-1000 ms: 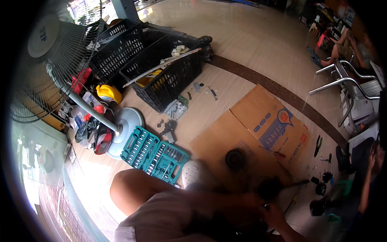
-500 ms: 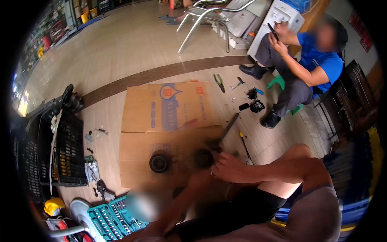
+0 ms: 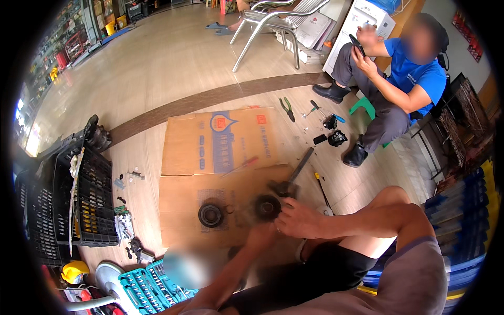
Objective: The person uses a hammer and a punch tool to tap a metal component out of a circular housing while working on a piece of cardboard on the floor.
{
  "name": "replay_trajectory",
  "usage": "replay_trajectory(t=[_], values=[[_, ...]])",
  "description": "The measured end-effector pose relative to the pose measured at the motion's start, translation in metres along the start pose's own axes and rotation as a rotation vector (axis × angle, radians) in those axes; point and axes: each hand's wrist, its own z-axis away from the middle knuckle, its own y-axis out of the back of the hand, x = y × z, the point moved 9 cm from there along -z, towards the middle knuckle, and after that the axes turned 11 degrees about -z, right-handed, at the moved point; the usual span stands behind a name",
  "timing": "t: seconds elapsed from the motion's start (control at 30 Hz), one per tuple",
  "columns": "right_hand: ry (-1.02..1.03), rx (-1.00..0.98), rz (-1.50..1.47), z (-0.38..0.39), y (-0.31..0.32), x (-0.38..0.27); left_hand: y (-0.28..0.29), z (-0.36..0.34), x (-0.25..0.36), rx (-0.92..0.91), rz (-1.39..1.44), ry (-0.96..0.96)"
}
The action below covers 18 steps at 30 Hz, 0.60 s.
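My right hand (image 3: 294,216) is closed on a dark round metal part (image 3: 268,207), which is beside a dark bar with a bulkier end (image 3: 298,170) at the cardboard's right edge (image 3: 189,142). My left hand (image 3: 261,234) reaches in just below that part; its fingertips are hidden or blurred. Another black ring-shaped part (image 3: 211,214) lies flat on the cardboard, beside a small ring (image 3: 229,209). A red-handled screwdriver (image 3: 251,160) lies higher up on the sheet. An open teal socket case (image 3: 139,289) is at the lower left, partly blurred.
A co-worker (image 3: 415,84) in blue sits at upper right holding a phone, beside pliers (image 3: 287,109), tools and black parts (image 3: 336,138). Black crates (image 3: 97,194) and a fan base (image 3: 107,275) stand left. A metal chair (image 3: 273,21) and another person's legs (image 3: 226,29) are at back.
The view has swung from the crates and fan toward the co-worker and chair. Both my hands stay at the dark part, with only slight movement in the last half second.
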Motion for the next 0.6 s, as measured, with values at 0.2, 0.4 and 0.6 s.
replay_trajectory(t=[0.2,0.4,0.6], values=[[-0.663,-0.524,-0.58,0.018,-0.041,0.02,0.007,-0.007,0.008,0.014,-0.089,-0.005],[0.035,0.202,0.057,0.002,0.024,-0.002,-0.005,-0.002,0.004,-0.037,-0.05,0.006],[-0.534,-0.388,-0.52,0.011,-0.028,0.025,0.004,-0.01,0.006,-0.054,-0.047,0.034]])
